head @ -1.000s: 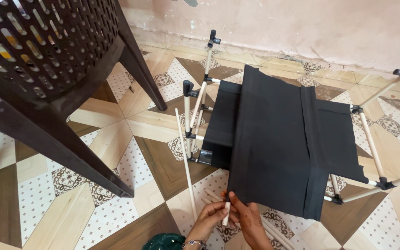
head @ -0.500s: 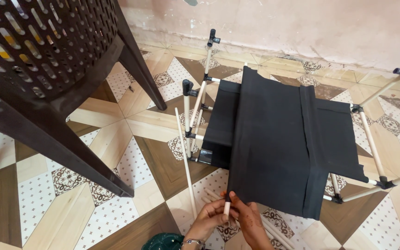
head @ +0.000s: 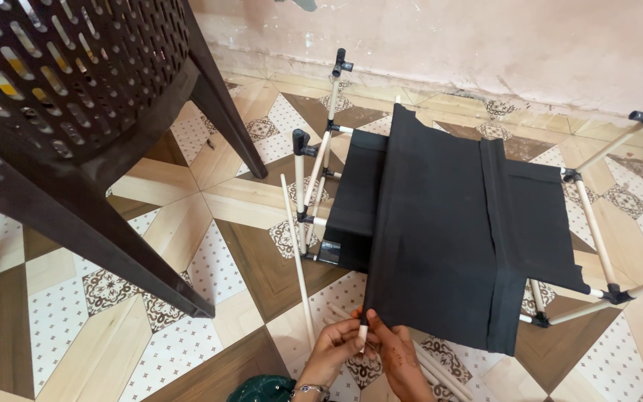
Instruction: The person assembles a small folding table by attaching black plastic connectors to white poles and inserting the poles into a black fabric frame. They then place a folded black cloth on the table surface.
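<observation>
Both hands, left hand (head: pixel 334 344) and right hand (head: pixel 394 353), pinched the rod (head: pixel 363 336) at the black fabric (head: pixel 440 238) hem; feeding it straight seemed wisest

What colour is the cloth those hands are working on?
The cloth is plain black, with no pattern. The head view, the only one, shows it clearly.

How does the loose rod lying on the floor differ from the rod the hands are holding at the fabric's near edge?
The loose rod lies bare on the tiled floor, its full length visible, untouched. The held rod is pinched between the left hand and right hand, only its short tip showing at the black fabric hem. Both look pale and slim.
</observation>
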